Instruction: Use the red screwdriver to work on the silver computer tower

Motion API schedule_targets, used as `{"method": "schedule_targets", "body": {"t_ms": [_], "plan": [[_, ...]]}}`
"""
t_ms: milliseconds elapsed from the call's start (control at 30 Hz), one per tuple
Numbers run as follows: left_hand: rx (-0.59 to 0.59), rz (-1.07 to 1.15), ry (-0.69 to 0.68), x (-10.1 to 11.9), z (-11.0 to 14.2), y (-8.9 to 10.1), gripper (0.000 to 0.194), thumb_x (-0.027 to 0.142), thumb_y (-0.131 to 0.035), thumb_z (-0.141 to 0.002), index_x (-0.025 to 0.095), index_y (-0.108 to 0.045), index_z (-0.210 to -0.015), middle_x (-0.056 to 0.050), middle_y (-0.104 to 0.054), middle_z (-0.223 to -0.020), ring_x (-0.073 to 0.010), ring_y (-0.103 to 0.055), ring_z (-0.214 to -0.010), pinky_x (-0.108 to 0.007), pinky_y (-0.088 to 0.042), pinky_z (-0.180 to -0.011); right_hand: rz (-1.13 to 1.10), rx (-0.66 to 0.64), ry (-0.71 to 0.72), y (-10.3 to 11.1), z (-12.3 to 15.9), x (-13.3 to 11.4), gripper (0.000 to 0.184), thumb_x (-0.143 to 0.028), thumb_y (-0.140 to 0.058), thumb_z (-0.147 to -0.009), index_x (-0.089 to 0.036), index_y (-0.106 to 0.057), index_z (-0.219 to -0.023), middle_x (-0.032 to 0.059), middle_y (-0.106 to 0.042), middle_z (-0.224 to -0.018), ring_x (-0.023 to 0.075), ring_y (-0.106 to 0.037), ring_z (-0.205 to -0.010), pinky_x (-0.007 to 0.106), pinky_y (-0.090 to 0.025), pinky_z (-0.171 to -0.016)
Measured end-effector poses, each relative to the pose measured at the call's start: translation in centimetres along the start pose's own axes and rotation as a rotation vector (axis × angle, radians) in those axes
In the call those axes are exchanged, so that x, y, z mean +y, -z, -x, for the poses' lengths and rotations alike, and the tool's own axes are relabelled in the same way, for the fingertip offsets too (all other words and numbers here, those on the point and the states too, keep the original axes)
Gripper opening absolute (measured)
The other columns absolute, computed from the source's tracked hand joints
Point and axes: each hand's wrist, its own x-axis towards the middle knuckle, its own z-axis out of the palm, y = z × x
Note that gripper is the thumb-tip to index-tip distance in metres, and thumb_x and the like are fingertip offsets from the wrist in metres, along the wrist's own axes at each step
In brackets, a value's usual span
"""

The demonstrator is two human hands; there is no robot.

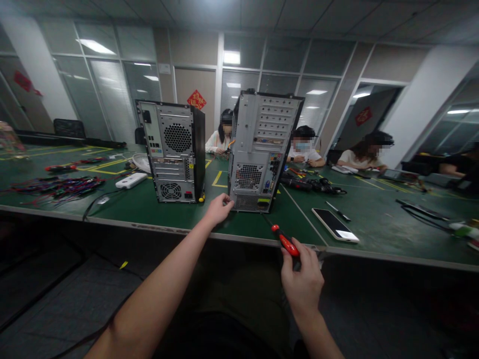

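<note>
Two desktop computer towers stand upright with their rear panels facing me. At the lower left edge of the taller computer tower (247, 149), my left hand (218, 209) is closed against its side, fingertips partly hidden. My right hand (304, 271) grips a red and black screwdriver (286, 242) by its handle. The thin shaft points up and left, its tip close to the tower's bottom edge; I cannot tell whether they touch. The smaller computer tower (170, 159) stands to the left, apart from both hands.
A phone (335, 224) and a pen (339, 211) lie on the green table (239, 232) at right. Black cables (314, 183) lie behind them. To the left are a white power strip (131, 180) and tangled wires (63, 188). Several people sit across the table.
</note>
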Motion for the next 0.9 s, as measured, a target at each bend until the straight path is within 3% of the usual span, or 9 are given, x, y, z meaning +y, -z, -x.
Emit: {"method": "schedule_targets", "body": {"t_ms": [300, 600, 900], "plan": [[-0.001, 0.002, 0.002, -0.17, -0.09, -0.12, 0.013, 0.034, -0.063, -0.093, 0.021, -0.062, -0.091, -0.001, -0.070, -0.085, -0.0161, -0.064, -0.075, -0.027, -0.048, -0.072, -0.038, -0.038, 0.082, -0.18, 0.42, 0.39, 0.034, -0.015, -0.057, -0.103, -0.021, -0.070, -0.133, 0.0131, -0.070, -0.131, 0.0246, -0.071, -0.118, 0.040, -0.059, -0.103], [0.010, 0.004, -0.007, -0.07, 0.01, -0.10, 0.013, 0.034, -0.062, -0.093, 0.021, -0.062, -0.089, -0.002, -0.070, -0.086, -0.0157, -0.064, -0.073, -0.027, -0.049, -0.071, 0.002, 0.004, 0.007, -0.14, 0.21, -0.03, 0.028, -0.028, -0.068, -0.099, -0.015, -0.070, -0.125, 0.0118, -0.073, -0.106, 0.0253, -0.074, -0.098, 0.040, -0.062, -0.091], [0.006, 0.005, -0.005, 0.04, 0.17, 0.02, 0.014, 0.034, -0.062, -0.093, 0.021, -0.062, -0.090, -0.002, -0.071, -0.090, -0.0158, -0.064, -0.076, -0.028, -0.050, -0.073, -0.042, -0.063, 0.038, -0.06, -0.09, -0.18, 0.025, -0.024, -0.059, -0.102, -0.020, -0.067, -0.126, 0.0125, -0.069, -0.121, 0.0257, -0.070, -0.111, 0.042, -0.058, -0.098]]}}
